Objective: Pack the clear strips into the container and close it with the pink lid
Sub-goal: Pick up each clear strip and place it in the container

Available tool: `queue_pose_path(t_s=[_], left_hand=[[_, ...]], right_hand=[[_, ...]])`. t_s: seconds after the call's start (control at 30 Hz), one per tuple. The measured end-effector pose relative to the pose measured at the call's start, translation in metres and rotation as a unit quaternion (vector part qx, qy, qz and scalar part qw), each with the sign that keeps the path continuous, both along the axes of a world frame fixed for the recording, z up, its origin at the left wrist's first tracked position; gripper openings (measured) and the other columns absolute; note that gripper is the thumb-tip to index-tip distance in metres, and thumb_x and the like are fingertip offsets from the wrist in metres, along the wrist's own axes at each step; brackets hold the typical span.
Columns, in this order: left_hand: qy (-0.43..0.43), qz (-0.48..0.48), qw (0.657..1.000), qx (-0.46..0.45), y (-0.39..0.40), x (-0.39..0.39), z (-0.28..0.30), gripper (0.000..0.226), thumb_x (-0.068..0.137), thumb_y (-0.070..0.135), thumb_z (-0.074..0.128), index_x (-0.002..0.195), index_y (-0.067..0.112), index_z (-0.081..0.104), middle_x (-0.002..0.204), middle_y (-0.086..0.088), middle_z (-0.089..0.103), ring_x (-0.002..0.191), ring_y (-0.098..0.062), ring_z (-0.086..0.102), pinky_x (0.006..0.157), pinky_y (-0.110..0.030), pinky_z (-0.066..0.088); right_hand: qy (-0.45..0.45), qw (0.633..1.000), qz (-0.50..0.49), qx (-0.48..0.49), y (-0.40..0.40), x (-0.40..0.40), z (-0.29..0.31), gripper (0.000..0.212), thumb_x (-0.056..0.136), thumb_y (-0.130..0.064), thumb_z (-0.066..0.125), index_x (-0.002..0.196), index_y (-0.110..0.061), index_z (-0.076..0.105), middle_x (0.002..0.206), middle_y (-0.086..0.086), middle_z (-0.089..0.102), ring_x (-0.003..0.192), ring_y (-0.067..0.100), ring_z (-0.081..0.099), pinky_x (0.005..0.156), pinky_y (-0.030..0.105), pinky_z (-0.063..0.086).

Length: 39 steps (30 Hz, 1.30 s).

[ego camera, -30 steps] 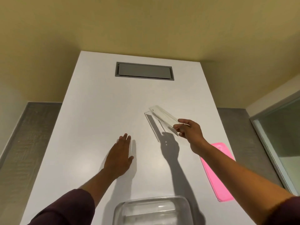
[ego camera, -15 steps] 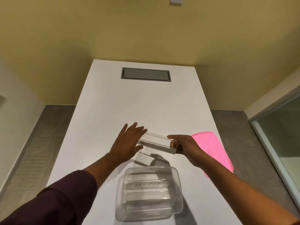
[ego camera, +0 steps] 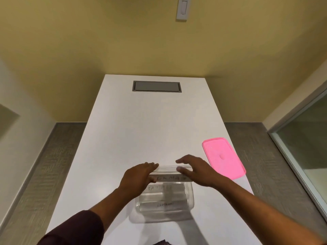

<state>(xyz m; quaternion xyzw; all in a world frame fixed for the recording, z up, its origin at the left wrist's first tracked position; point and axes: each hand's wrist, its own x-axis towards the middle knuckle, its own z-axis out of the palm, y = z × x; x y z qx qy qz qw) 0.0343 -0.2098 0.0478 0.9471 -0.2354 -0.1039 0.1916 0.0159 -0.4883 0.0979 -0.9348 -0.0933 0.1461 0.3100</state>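
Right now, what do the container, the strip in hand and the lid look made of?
Container: clear glossy plastic, apparently; contents show through the walls.
Strip: clear rigid plastic or acrylic, edges catching light; which one is unclear.
Pink lid: opaque, matte-looking, likely soft plastic or silicone, with a moulded rim.

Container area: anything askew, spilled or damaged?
Nothing stands out. The container sits upright on the white table with strips lying flat inside. Both hands, left hand and right hand, hold one clear strip level over its far rim. The pink lid lies flat to the right, apart.
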Motion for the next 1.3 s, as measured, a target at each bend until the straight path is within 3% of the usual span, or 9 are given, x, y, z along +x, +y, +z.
queue_pose_path(t_s=[0.1,0.17,0.33,0.6,0.7,0.77,0.9,1.1,1.3], left_hand=[[0.037,0.002,0.999,0.013,-0.002,-0.017,-0.005,0.055,0.094,0.048,0.056,0.146,0.044,0.041,0.154,0.018,0.043,0.146,-0.01,0.035,0.11,-0.03,0.037],[0.051,0.007,0.998,0.026,-0.002,-0.024,-0.007,0.054,0.093,0.048,0.058,0.145,0.045,0.043,0.153,0.016,0.045,0.145,-0.01,0.036,0.109,-0.029,0.037],[0.081,0.034,0.996,0.01,0.001,-0.034,-0.014,0.052,0.09,0.048,0.062,0.139,0.04,0.051,0.142,0.015,0.056,0.132,-0.013,0.051,0.102,-0.029,0.043],[0.052,-0.01,0.998,0.03,0.005,-0.032,-0.026,0.049,0.096,0.033,0.058,0.143,0.026,0.046,0.141,0.008,0.049,0.126,-0.016,0.051,0.095,-0.034,0.05],[0.033,-0.027,0.997,0.059,0.005,-0.03,-0.029,0.048,0.097,0.03,0.056,0.144,0.025,0.045,0.139,0.005,0.049,0.121,-0.021,0.055,0.092,-0.036,0.051],[0.01,-0.04,0.996,0.084,0.002,-0.029,-0.031,0.047,0.097,0.03,0.056,0.142,0.023,0.048,0.138,0.003,0.053,0.12,-0.024,0.056,0.102,-0.036,0.045],[-0.016,-0.044,0.992,0.12,-0.004,-0.024,-0.031,0.039,0.098,0.027,0.052,0.136,0.02,0.052,0.132,-0.002,0.063,0.123,-0.021,0.056,0.124,-0.032,0.016],[-0.017,-0.06,0.983,0.172,-0.005,-0.017,-0.036,0.037,0.097,0.011,0.045,0.132,0.017,0.05,0.118,-0.004,0.067,0.111,-0.023,0.061,0.125,-0.036,0.011],[-0.041,-0.083,0.972,0.214,-0.007,-0.014,-0.041,0.043,0.09,-0.002,0.036,0.128,0.013,0.051,0.108,-0.005,0.066,0.101,-0.025,0.064,0.126,-0.045,-0.002]], right_hand=[[-0.019,0.99,0.072,-0.117,0.009,-0.022,-0.014,0.051,0.088,-0.053,0.066,0.132,-0.028,0.057,0.134,-0.01,0.06,0.118,0.012,0.058,0.097,0.032,0.047],[-0.039,0.986,0.076,-0.145,0.011,-0.033,-0.027,0.051,0.087,-0.047,0.069,0.134,-0.029,0.056,0.135,-0.011,0.06,0.12,0.015,0.058,0.095,0.03,0.046],[-0.057,0.983,0.052,-0.165,0.013,-0.045,-0.053,0.047,0.092,-0.041,0.066,0.137,-0.03,0.057,0.137,-0.009,0.063,0.125,0.019,0.058,0.098,0.03,0.044],[-0.065,0.986,0.015,-0.155,0.023,-0.045,-0.066,0.046,0.091,-0.014,0.062,0.135,-0.029,0.061,0.124,-0.01,0.072,0.121,0.018,0.061,0.095,0.03,0.048],[-0.072,0.982,0.019,-0.176,0.028,-0.042,-0.069,0.042,0.092,-0.017,0.065,0.133,-0.024,0.063,0.129,-0.003,0.068,0.122,0.023,0.058,0.095,0.034,0.049],[-0.064,0.975,0.017,-0.212,0.032,-0.04,-0.07,0.037,0.09,-0.018,0.065,0.126,-0.024,0.066,0.122,-0.001,0.07,0.116,0.025,0.06,0.09,0.037,0.051],[-0.031,0.966,0.0,-0.256,0.039,-0.038,-0.076,0.018,0.084,-0.01,0.059,0.099,-0.02,0.064,0.096,-0.001,0.073,0.095,0.029,0.067,0.072,0.036,0.053],[-0.027,0.958,-0.005,-0.286,0.046,-0.037,-0.087,0.031,0.087,-0.004,0.051,0.114,-0.018,0.059,0.098,0.005,0.072,0.092,0.032,0.067,0.072,0.037,0.053],[-0.013,0.948,0.009,-0.318,0.054,-0.033,-0.093,0.031,0.083,0.005,0.044,0.104,-0.014,0.057,0.096,0.01,0.069,0.088,0.034,0.066,0.063,0.035,0.04]])
